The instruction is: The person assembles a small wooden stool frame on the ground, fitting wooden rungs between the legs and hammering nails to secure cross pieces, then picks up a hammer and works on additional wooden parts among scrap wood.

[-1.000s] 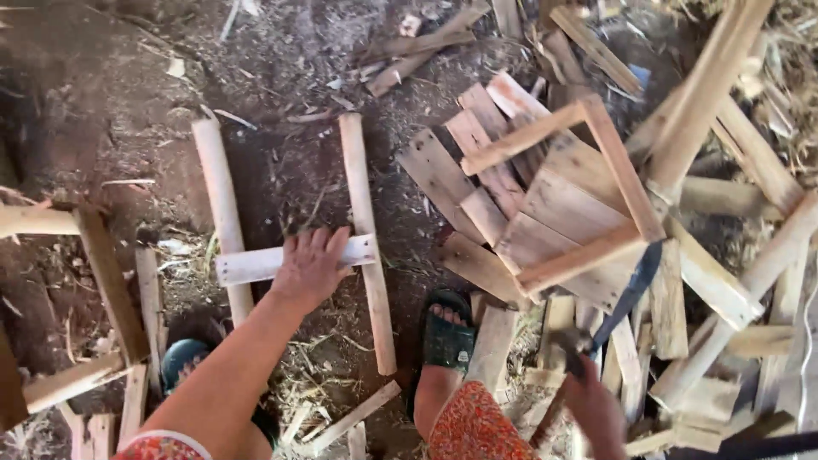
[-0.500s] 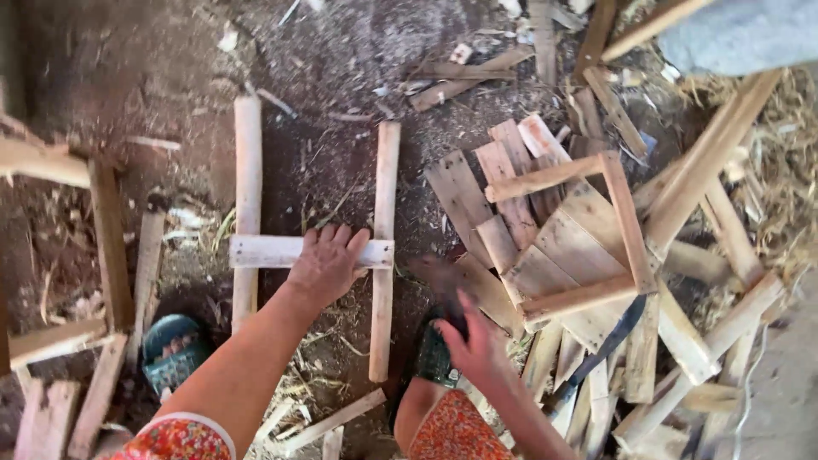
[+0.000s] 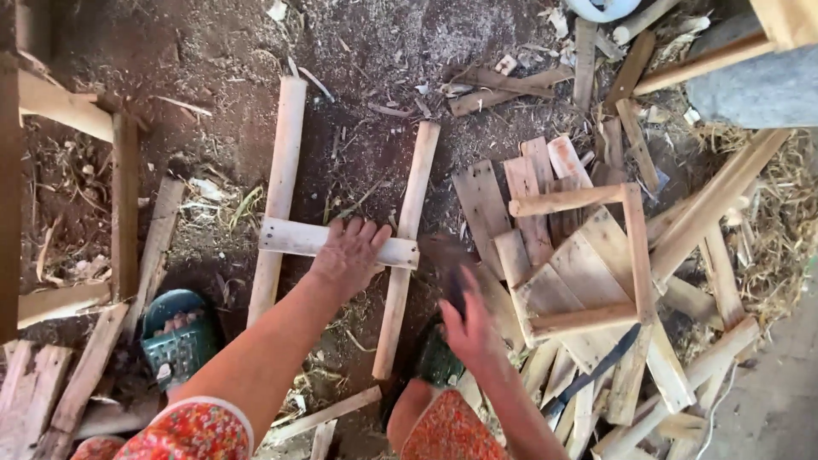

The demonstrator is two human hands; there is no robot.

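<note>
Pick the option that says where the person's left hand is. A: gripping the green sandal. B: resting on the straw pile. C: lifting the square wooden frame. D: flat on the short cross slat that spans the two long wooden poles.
D: the left hand lies palm-down on the cross slat, which bridges the two long poles on the dirt.

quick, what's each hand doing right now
left hand: open, palm flat on the pale wooden crosspiece
right hand: closed on a dark, blurred tool; kind cannot be told

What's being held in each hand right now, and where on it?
The left hand presses flat on the middle of the pale cross slat across two upright sticks. The right hand grips something dark; the blur hides what it is.
</note>
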